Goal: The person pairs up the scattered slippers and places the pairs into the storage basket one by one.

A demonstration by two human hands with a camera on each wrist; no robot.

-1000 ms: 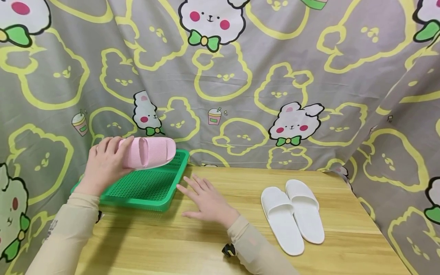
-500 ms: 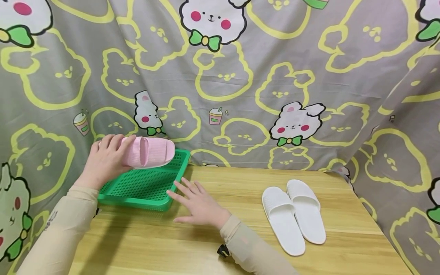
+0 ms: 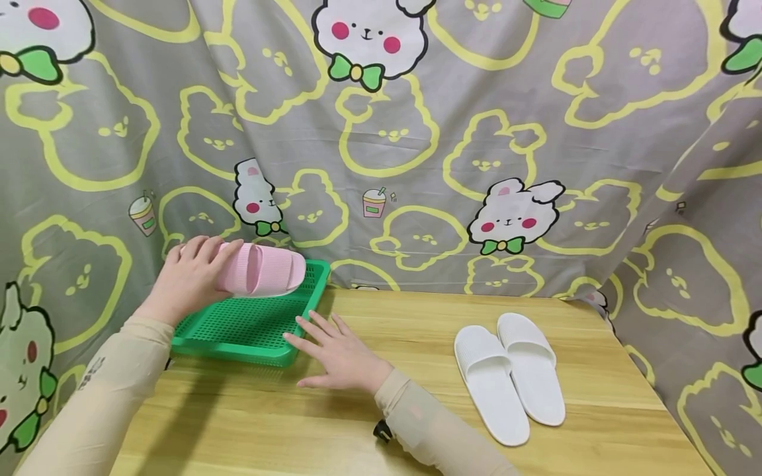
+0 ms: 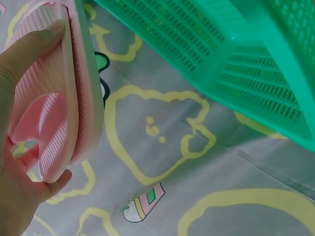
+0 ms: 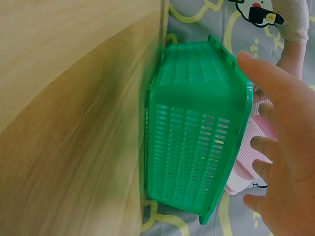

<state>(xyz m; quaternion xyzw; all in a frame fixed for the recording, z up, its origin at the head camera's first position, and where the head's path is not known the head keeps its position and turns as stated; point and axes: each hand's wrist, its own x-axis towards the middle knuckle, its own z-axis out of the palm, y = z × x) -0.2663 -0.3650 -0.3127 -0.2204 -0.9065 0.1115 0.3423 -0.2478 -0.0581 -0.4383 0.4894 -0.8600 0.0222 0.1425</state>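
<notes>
My left hand (image 3: 193,277) grips a pair of pink slippers (image 3: 274,270) above the green basket (image 3: 238,351). In the left wrist view the pink slippers (image 4: 86,98) lie pressed together, with the thumb on one side and fingertips showing below. The green mesh basket stands on the table's left side. Beside its right rim, my right hand (image 3: 342,354) is spread with straight fingers and holds nothing. The right wrist view shows the fingers close to the rim of the basket (image 5: 189,147); whether they touch it I cannot tell. The slippers cover part of the basket's far side.
Two white slippers (image 3: 514,377) lie side by side on the right half of the wooden table (image 3: 286,430). A grey patterned curtain (image 3: 405,192) hangs behind the table and along both sides.
My right hand has moved left, towards the basket's near right corner. The pink slippers stay above the basket in my left hand, shifted only slightly. The white slippers lie as before.
</notes>
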